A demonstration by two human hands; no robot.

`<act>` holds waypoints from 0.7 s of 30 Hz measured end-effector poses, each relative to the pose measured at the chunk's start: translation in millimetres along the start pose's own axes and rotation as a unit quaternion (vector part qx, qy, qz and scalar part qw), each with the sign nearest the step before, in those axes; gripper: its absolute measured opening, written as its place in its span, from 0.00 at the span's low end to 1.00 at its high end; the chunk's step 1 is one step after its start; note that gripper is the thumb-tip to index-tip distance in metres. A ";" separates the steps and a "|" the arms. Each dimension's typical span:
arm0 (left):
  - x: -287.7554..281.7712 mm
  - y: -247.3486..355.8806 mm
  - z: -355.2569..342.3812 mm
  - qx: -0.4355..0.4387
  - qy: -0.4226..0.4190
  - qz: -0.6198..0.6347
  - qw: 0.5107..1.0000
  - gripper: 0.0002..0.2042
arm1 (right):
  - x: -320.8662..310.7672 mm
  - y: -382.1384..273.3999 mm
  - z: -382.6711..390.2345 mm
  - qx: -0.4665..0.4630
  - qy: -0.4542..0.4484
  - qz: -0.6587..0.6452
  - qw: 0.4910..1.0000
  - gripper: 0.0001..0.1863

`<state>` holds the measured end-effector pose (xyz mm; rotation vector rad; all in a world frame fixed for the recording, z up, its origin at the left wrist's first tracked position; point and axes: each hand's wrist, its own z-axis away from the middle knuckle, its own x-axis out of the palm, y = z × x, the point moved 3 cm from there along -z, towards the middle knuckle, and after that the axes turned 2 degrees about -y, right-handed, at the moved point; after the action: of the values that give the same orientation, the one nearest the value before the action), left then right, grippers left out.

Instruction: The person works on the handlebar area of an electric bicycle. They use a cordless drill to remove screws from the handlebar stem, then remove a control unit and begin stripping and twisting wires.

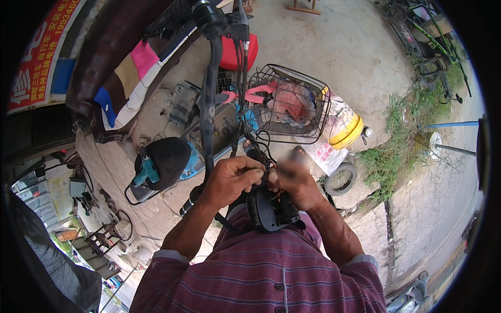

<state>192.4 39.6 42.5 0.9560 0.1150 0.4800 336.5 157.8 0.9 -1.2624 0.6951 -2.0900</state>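
Note:
Both hands work at a bundle of thin dark wires (265,161) at the front of a bike's black steering column, at the centre. My left hand (237,177) is closed in a pinch at the wires, thumb against forefinger. My right hand (295,185) grips thin wires just right of it, partly blurred. Below them, close to my body, is a rounded black housing (269,214) with loose wires over it. The black handlebar tube (211,94) and cables run up from my hands. A wire basket (313,130) holding a pinkish bag lies beyond them.
A seat with a teal drill (148,169) is at left, beside a blue scooter deck (227,128). A red box (237,52), yellow bucket (345,130) and loose tyre (339,180) lie around. Weeds (381,167) and parked bikes (428,52) line the right; a padded cover (91,73) is upper left.

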 end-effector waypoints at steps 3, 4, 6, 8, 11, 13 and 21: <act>3.0 -8.0 -3.2 -0.019 -0.003 0.072 0.997 0.11 | 0.7 -0.4 0.6 0.002 -0.004 -0.023 1.000 0.09; 2.9 -10.5 -3.9 -0.020 -0.004 0.102 0.995 0.12 | 1.0 -0.9 0.8 0.004 -0.004 -0.027 1.000 0.08; 1.9 -9.9 -4.9 -0.033 -0.004 0.123 0.992 0.12 | 1.0 1.0 1.0 0.004 -0.007 -0.039 0.999 0.09; 1.8 -9.4 -5.7 -0.047 -0.007 0.151 0.987 0.12 | 0.7 2.9 1.5 0.008 -0.007 -0.048 0.999 0.09; 2.7 -10.9 -6.3 -0.061 -0.014 0.191 0.980 0.13 | 0.1 4.7 1.5 0.017 -0.007 -0.060 0.998 0.10; 3.6 -14.8 -7.2 -0.063 -0.018 0.203 0.977 0.13 | 0.2 5.2 0.5 0.018 -0.012 -0.074 0.997 0.11; 8.2 -9.0 -6.0 0.013 -0.004 0.095 0.995 0.08 | 1.2 3.3 0.2 0.025 -0.027 -0.074 0.997 0.12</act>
<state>200.9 43.5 32.7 0.9990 0.0227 0.6502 337.0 154.6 -0.6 -1.3734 0.5355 -2.1691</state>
